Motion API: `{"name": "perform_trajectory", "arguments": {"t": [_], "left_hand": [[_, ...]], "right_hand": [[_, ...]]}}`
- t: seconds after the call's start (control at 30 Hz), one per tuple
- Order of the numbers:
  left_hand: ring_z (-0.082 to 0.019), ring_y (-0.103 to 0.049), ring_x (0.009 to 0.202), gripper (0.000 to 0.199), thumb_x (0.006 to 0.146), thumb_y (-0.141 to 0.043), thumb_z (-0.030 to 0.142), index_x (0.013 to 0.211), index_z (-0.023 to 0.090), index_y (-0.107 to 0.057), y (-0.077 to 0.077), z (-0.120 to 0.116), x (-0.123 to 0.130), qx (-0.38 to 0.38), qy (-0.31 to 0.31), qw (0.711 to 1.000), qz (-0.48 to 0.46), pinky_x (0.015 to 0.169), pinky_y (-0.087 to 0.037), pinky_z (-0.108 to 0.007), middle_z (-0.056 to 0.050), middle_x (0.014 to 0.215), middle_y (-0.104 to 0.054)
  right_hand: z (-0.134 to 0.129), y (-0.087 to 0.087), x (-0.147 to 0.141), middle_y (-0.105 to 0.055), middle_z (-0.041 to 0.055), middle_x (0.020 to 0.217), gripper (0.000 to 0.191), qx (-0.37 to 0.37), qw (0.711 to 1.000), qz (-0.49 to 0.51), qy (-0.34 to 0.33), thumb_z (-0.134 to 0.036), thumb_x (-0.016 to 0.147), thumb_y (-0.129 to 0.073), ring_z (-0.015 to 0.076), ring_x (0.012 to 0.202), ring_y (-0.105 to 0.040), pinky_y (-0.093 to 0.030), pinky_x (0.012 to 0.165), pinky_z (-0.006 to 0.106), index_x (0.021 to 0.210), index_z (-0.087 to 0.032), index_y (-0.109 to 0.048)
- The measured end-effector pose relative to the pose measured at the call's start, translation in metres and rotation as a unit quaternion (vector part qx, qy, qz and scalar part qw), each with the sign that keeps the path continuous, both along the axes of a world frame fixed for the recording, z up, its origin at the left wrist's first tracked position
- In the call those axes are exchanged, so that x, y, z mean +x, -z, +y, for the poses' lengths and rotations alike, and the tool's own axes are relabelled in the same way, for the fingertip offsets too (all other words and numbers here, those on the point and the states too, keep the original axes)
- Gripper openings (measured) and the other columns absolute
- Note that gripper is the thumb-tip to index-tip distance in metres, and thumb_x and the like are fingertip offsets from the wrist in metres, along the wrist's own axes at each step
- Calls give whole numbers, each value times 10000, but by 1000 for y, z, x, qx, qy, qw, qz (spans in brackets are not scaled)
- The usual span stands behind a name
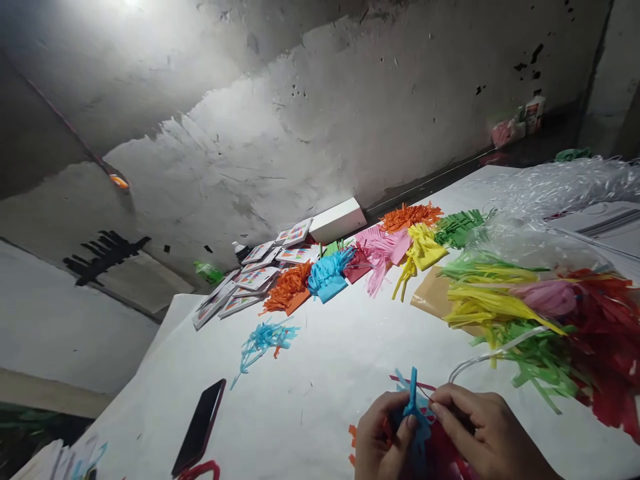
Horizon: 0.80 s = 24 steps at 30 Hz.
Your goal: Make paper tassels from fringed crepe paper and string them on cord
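Observation:
Low in the view, my left hand (381,437) pinches a twisted blue paper tassel (413,395) between thumb and finger, its loop end pointing up. Close beside it, my right hand (477,427) is closed, thumb against forefinger, on a thin red strand (424,393) that runs toward the tassel. Blue and red paper strips hang below and between both hands, partly hidden by the fingers. A bit of orange fringe (353,443) sticks out left of my left hand. From behind my right hand a white cord (493,358) curves up toward the right.
Fringed paper bundles, such as a blue one (330,275) and a yellow one (423,248), line the white table (310,373). A heap of coloured tassels (545,320) lies right. Blue shreds (265,340), a phone (200,425), red-handled scissors (203,470) and printed packs (255,280) lie left.

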<state>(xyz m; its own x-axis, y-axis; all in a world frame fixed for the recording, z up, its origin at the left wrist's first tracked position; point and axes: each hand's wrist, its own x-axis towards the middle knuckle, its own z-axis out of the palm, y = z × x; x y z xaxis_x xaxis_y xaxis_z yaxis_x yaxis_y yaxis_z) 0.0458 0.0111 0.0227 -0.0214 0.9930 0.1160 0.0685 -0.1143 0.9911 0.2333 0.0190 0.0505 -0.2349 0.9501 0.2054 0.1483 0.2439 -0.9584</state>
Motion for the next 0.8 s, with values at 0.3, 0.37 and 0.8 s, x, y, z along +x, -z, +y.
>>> {"name": "perform_trajectory", "arguments": {"t": [0.3,0.37,0.8], "left_hand": [[-170,-664,712,228,956,-629,321,1123,291,-781,-7,1,0,176,33,972,151,670,-517,-257,-65,855,-744],[-168,-657,706,234,936,-636,267,1116,293,-783,-9,2,0,153,42,974,163,646,-495,-245,-57,841,-734],[-178,-688,742,300,966,-604,215,1207,331,-740,-2,5,-5,228,53,951,200,652,-528,-237,-67,906,-738]], "right_hand": [[3,8,4,-702,26,799,393,-31,997,-59,-49,-475,1053,-394,184,738,-675,-452,613,239,899,-222,-652],[5,11,5,-693,24,789,402,-41,996,-60,-51,-500,1050,-399,187,734,-663,-451,614,242,897,-223,-647],[8,21,-4,-551,-49,634,644,-194,963,180,-56,-701,907,-611,112,532,-455,-348,500,214,1282,-177,-585]]}}
